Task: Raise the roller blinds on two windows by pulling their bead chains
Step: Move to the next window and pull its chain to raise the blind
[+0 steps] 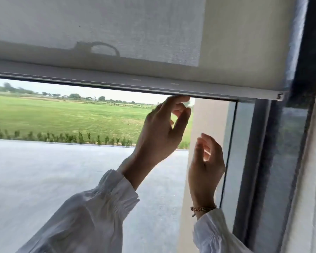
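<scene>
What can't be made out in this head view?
- Bead chain: too thin or blurred to see; neither the left hand nor the right hand visibly grips it.
- Blind roller: cut off by the top edge.
- Second window: out of frame.
- Window handle: only a shadow through the blind fabric.

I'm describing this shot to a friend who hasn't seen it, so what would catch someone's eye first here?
First, the two raised hands at centre right: the left hand reaches up to the bottom rail of the grey roller blind, its fingertips at the rail's underside, while the right hand hangs lower, fingers loosely curled. Next, the bright green field seen through the glass below the partly raised blind. No bead chain can be made out.
</scene>
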`<state>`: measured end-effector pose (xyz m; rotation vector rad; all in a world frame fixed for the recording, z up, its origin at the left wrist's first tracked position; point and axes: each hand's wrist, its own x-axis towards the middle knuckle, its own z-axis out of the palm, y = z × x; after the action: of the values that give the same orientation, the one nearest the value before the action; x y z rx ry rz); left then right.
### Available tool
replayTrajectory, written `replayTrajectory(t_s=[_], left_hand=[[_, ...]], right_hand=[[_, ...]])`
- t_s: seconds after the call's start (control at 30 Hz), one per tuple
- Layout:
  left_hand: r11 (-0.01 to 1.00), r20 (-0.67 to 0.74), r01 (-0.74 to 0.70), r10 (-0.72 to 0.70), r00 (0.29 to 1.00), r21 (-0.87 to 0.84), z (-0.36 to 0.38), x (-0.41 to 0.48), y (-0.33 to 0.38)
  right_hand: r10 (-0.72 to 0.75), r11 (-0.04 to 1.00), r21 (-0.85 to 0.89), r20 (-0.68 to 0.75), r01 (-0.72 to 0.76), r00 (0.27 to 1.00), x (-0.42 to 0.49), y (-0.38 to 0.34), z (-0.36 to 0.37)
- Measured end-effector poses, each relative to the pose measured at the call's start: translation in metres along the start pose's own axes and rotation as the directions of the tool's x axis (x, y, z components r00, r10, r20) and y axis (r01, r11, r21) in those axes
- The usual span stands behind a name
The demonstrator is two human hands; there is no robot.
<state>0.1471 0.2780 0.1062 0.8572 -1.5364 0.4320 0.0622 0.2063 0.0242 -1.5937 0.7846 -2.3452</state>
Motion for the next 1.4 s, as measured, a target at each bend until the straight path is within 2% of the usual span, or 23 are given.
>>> replayTrajectory(t_s=[0.07,0.1,0.2,0.33,0.47,0.67,0.8,0.9,1.03,1.1,1.2,1.4], left_hand=[[0.982,0.117,-0.064,0.044,0.992,0.18,-0.076,-0.023,-0.021],[0.965,0.187,-0.068,0.02,0.982,0.255,-0.117,-0.036,-0.031],[0.879,0.315,-0.028,-0.141,0.939,0.476,-0.259,-0.074,-0.057],[0.734,0.236,0.066,-0.3,0.924,0.676,-0.424,-0.11,-0.073],[0.594,0.108,0.139,-0.361,0.926,0.792,-0.555,-0.146,-0.08],[0.491,-0.238,0.388,-0.341,0.909,0.78,-0.724,-0.202,-0.11],[0.465,-0.398,0.498,-0.301,0.867,0.732,-0.831,-0.231,-0.152],[0.433,-0.46,0.545,-0.293,0.838,0.718,-0.916,-0.246,-0.193],[0.392,-0.517,0.599,-0.302,0.801,0.699,-1.032,-0.25,-0.241],[0.368,-0.527,0.6,-0.287,0.8,0.71,-1.088,-0.25,-0.261],[0.4,-0.575,0.624,-0.251,0.779,0.671,-1.172,-0.257,-0.294],[0.448,-0.585,0.619,-0.232,0.777,0.646,-1.333,-0.272,-0.376]], right_hand=[[0.05,0.996,0.068,0.059,-0.054,0.997,-0.042,-0.027,0.047],[0.071,0.991,0.104,0.087,-0.08,0.994,-0.068,-0.044,0.072],[0.13,0.952,0.25,0.198,-0.179,0.971,-0.161,-0.115,0.16],[0.169,0.843,0.41,0.415,-0.35,0.894,-0.28,-0.224,0.255],[0.121,0.716,0.508,0.586,-0.48,0.801,-0.376,-0.322,0.324],[0.086,0.534,0.505,0.766,-0.678,0.638,-0.502,-0.42,0.42],[0.075,0.484,0.476,0.814,-0.735,0.576,-0.57,-0.471,0.502],[0.065,0.436,0.427,0.863,-0.792,0.501,-0.626,-0.515,0.576],[-0.027,0.402,0.366,0.921,-0.839,0.389,-0.684,-0.582,0.67],[-0.041,0.387,0.35,0.931,-0.853,0.363,-0.709,-0.613,0.711],[-0.081,0.37,0.326,0.944,-0.87,0.32,-0.758,-0.653,0.771],[-0.069,0.346,0.306,0.951,-0.887,0.301,-0.865,-0.726,0.903]])
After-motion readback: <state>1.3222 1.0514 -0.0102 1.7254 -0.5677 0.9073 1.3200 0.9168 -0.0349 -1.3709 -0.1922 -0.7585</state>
